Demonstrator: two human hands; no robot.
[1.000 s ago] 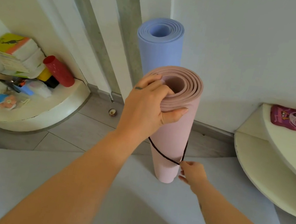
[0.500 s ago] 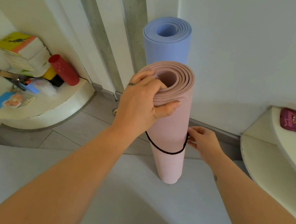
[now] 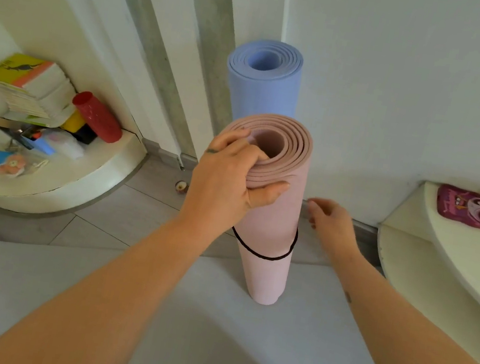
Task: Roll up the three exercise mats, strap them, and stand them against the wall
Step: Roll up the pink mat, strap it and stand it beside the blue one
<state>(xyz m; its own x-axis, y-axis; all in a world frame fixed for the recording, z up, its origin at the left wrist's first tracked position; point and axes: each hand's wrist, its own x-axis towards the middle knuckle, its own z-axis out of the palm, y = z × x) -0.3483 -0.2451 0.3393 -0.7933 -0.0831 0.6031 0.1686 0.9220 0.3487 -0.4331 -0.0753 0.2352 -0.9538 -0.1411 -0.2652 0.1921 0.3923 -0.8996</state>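
While my left hand [image 3: 226, 179] gripped the top of the strapped pink mat [image 3: 270, 218], upright on the flat grey mat [image 3: 208, 334] before the blue mat [image 3: 262, 91], my right hand [image 3: 331, 221] hung open beside it, so standing it against the wall [image 3: 405, 82] seemed next.

Mats counted: 3. Of these, 2 stood rolled: blue mat [image 3: 262, 91] at 12 o'clock and pink mat [image 3: 269, 224] at centre. 1 lay unrolled: grey mat [image 3: 208, 334] at 6 o'clock. Straps: 1, a black strap [image 3: 264, 257] round the pink mat. Hands: 2, left hand [image 3: 226, 179] and right hand [image 3: 331, 220]. Curved shelves: 2, left shelf [image 3: 74, 187] at 9 o'clock and right shelf [image 3: 407, 271] at 3 o'clock. Red cylinder [image 3: 98, 117]: 1, at 9 o'clock. Purple pouch [image 3: 479, 212]: 1, at 3 o'clock. Books at 10 o'clock were too small to count.
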